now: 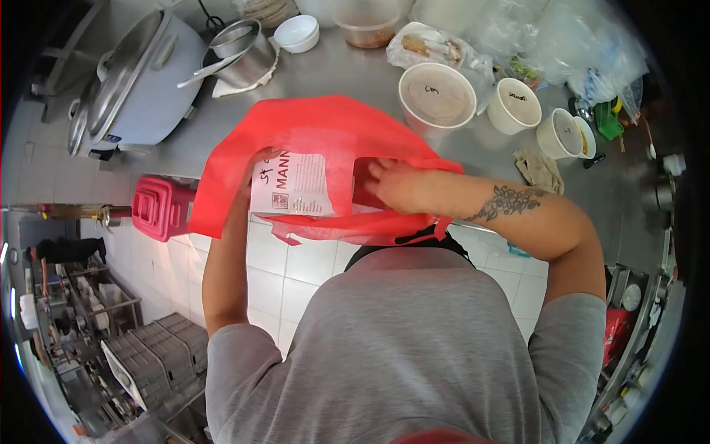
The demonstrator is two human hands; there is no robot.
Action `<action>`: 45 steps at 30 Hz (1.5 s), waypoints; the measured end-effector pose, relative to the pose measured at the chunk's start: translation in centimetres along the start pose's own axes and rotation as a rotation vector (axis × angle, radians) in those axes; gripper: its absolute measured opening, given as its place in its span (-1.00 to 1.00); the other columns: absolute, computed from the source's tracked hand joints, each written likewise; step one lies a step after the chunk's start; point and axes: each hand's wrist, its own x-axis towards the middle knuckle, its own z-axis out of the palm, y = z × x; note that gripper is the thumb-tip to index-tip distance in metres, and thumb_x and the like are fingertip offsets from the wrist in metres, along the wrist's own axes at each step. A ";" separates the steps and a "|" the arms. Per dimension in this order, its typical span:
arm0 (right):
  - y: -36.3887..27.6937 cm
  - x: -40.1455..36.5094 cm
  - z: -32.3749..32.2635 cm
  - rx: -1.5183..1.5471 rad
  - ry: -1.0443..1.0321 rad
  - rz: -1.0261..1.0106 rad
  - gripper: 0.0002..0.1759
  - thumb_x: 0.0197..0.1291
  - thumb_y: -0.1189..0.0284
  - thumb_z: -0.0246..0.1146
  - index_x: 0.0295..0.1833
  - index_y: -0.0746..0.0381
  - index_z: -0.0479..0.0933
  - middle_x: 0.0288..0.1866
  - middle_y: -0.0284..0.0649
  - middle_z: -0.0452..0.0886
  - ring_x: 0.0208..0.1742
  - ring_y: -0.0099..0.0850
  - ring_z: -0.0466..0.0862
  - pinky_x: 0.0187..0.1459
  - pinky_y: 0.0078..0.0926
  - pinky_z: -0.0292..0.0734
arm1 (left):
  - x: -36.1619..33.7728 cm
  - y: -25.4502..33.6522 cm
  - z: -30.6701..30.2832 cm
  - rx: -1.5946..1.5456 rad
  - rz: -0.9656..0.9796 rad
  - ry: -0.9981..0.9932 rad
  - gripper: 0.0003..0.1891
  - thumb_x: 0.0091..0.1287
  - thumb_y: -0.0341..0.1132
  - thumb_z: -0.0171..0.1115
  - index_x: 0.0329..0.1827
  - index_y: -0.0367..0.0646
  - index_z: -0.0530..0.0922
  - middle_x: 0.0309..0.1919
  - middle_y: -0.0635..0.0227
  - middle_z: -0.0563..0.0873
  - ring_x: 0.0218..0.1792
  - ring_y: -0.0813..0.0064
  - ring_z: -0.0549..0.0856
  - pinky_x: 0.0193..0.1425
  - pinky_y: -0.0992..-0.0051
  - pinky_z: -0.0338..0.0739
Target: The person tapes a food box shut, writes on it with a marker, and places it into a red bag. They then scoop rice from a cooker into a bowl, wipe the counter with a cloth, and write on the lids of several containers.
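Note:
A red fabric bag (310, 115) is held over the front edge of the steel counter, its mouth toward me. Inside its mouth is a white printed package (296, 185) with dark red lettering and handwriting. My left hand (259, 164) is closed at the package's left edge, its fingers partly hidden by the bag. At the right side of the mouth, my right hand (399, 185) reaches in with bent, slightly parted fingers; I see nothing held in it. The fingertips are in shadow.
On the steel counter (333, 74) stand a lidded white tub (436, 96), smaller marked tubs (514, 106), a cloth (538, 169) and plastic bags (592, 52). A large lidded cooker (148, 81) and metal pots (244, 55) are at left. Pink baskets (159, 207) sit below.

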 end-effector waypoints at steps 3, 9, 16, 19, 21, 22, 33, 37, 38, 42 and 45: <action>0.0 0.2 2.2 0.064 -0.006 0.029 -0.19 -0.04 0.54 0.23 0.39 -0.14 0.21 0.48 0.10 -0.06 0.36 0.02 0.26 0.33 -0.28 0.26 | -0.9 -0.4 -0.6 0.001 0.012 0.006 -0.85 0.09 -0.43 0.28 -0.27 -0.16 0.55 -0.38 0.28 0.69 -0.42 0.40 0.70 -0.32 0.43 0.66; 1.1 0.1 -2.3 -0.111 -0.133 0.218 -0.09 -0.12 0.45 0.30 0.42 -0.24 0.14 0.50 -0.03 -0.07 0.34 -0.01 0.27 0.26 -0.10 0.31 | -1.3 -0.4 -1.2 -0.023 0.056 -0.005 -0.79 0.09 -0.42 0.28 -0.20 -0.19 0.54 -0.37 0.26 0.69 -0.44 0.41 0.70 -0.33 0.44 0.65; 1.2 -0.4 -3.4 -0.246 -0.238 0.224 -0.03 -0.17 0.42 0.29 0.42 -0.34 0.10 0.53 -0.05 -0.13 0.40 0.15 0.12 0.35 -0.05 0.13 | 1.3 -0.4 2.1 0.018 0.112 -0.012 -0.78 0.10 -0.40 0.30 -0.19 -0.20 0.53 -0.36 0.25 0.69 -0.47 0.45 0.69 -0.37 0.47 0.65; 2.4 0.2 -2.2 -0.166 -0.229 0.239 -0.04 -0.14 0.43 0.27 0.42 -0.37 0.07 0.53 -0.06 -0.14 0.42 0.19 0.06 0.37 -0.02 0.06 | 4.6 -2.5 -2.4 -0.114 -0.031 0.044 -0.79 0.10 -0.39 0.30 -0.22 -0.21 0.54 -0.36 0.24 0.69 -0.47 0.46 0.70 -0.40 0.47 0.65; 2.5 0.4 -2.2 -0.152 -0.245 0.253 -0.04 -0.12 0.43 0.25 0.43 -0.38 0.05 0.54 -0.06 -0.15 0.42 0.19 0.05 0.38 -0.01 0.04 | 6.0 -3.0 -3.7 -0.102 -0.028 0.017 -0.80 0.11 -0.38 0.30 -0.22 -0.21 0.54 -0.35 0.23 0.69 -0.46 0.45 0.70 -0.41 0.47 0.65; 2.1 0.3 -2.7 -0.165 -0.264 0.262 -0.04 -0.11 0.43 0.25 0.43 -0.38 0.03 0.54 -0.06 -0.15 0.43 0.18 0.06 0.39 -0.02 0.04 | 6.2 -2.9 -3.8 -0.097 -0.029 0.003 -0.80 0.12 -0.37 0.30 -0.23 -0.21 0.54 -0.35 0.23 0.69 -0.45 0.45 0.70 -0.42 0.47 0.65; 0.9 -0.6 -4.9 -0.102 -0.331 0.135 -0.22 0.07 0.46 0.09 0.42 -0.34 0.11 0.54 -0.14 -0.16 0.48 -0.01 0.05 0.39 -0.09 0.08 | -2.9 3.5 -0.8 1.157 0.166 0.066 -0.40 0.12 -0.03 0.34 0.10 -0.26 0.44 -0.01 0.15 0.59 0.12 0.30 0.53 0.20 0.37 0.40; 1.0 -1.0 -7.2 -0.065 -0.339 0.065 -0.25 0.08 0.41 0.09 0.41 -0.33 0.13 0.53 -0.13 -0.10 0.46 -0.07 0.11 0.39 -0.15 0.09 | -7.8 5.5 1.0 2.058 0.247 -0.279 -0.40 0.06 -0.12 0.37 0.11 -0.25 0.41 0.03 0.07 0.51 0.19 0.13 0.42 0.21 0.29 0.36; 1.2 -1.0 -7.4 -0.072 -0.352 0.064 -0.26 0.08 0.41 0.09 0.41 -0.33 0.14 0.53 -0.12 -0.09 0.46 -0.08 0.13 0.39 -0.16 0.09 | -8.4 2.9 0.0 2.129 0.431 -0.272 -0.44 0.07 -0.18 0.36 0.10 -0.25 0.41 0.01 0.06 0.51 0.18 0.09 0.42 0.20 0.27 0.37; 1.4 -0.8 -7.4 -0.076 -0.306 0.097 -0.20 0.04 0.35 0.13 0.44 -0.28 0.08 0.53 -0.14 -0.09 0.44 -0.09 0.18 0.36 -0.13 0.13 | -7.1 -1.9 -3.5 2.213 0.832 -0.233 -0.60 0.07 -0.45 0.22 0.02 -0.21 0.44 -0.03 0.10 0.50 0.12 0.00 0.40 0.17 0.22 0.39; 2.8 0.7 -5.7 -0.091 -0.335 0.108 -0.10 -0.05 0.32 0.21 0.46 -0.20 0.03 0.54 -0.18 -0.11 0.41 -0.10 0.22 0.33 -0.06 0.16 | -7.9 0.0 -3.4 1.938 0.842 0.052 -0.64 -0.07 -0.59 0.13 -0.13 -0.23 0.45 -0.23 0.16 0.52 -0.15 0.05 0.52 0.09 0.26 0.44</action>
